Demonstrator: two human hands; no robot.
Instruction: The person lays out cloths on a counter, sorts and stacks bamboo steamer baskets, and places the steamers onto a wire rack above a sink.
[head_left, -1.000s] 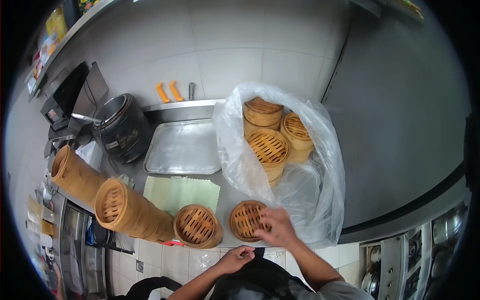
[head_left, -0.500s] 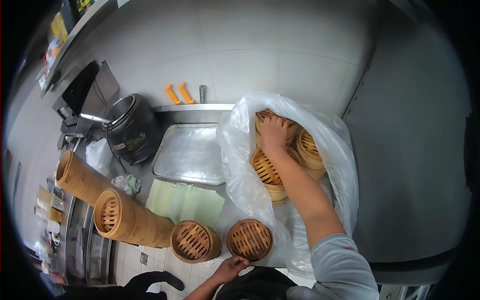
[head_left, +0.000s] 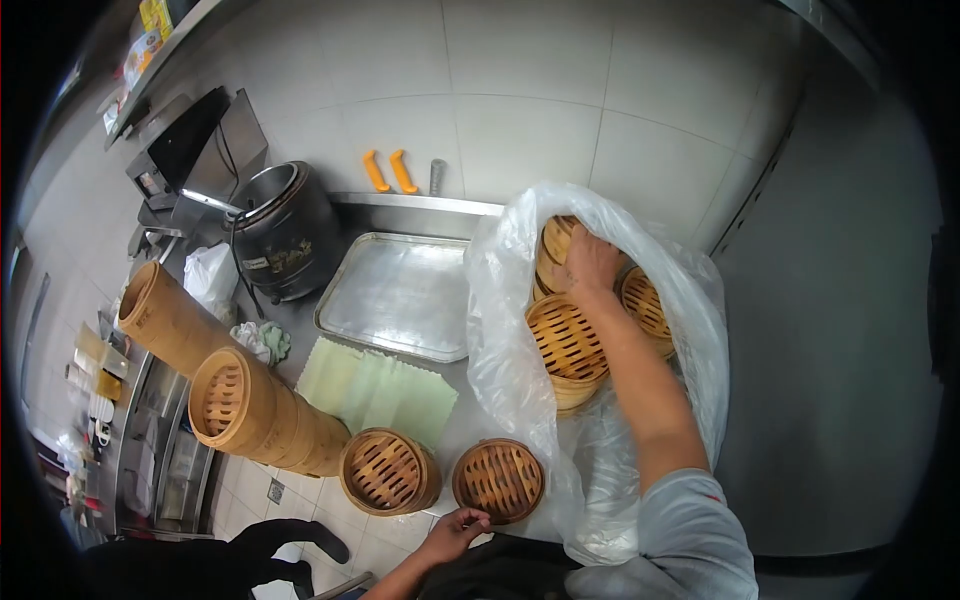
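Inside a clear plastic bag (head_left: 500,300), my right hand (head_left: 592,262) is closed on the right side of a bamboo steamer basket (head_left: 556,240) at the back, which looks tilted. The hand covers part of the basket, and its fingertips are hidden. In front of it, in the same bag, stands a slatted steamer stack (head_left: 566,340), with another steamer (head_left: 645,305) to the right under my forearm. My left hand (head_left: 457,532) is at the counter's front edge, fingers curled together, close to the lower left rim of a darker steamer (head_left: 499,482). I see nothing in those fingers.
Left of the darker steamer are a short steamer stack (head_left: 390,472) and two tall leaning stacks (head_left: 265,415). Behind lie a green cloth (head_left: 375,390) and a metal tray (head_left: 395,295). A black pot (head_left: 290,240) stands back left. Another person's dark-clothed legs (head_left: 270,545) show below.
The view has shifted slightly. My right hand has moved to the right side of the back steamer, which now shows more tilt. My left hand stays beside the darker steamer.
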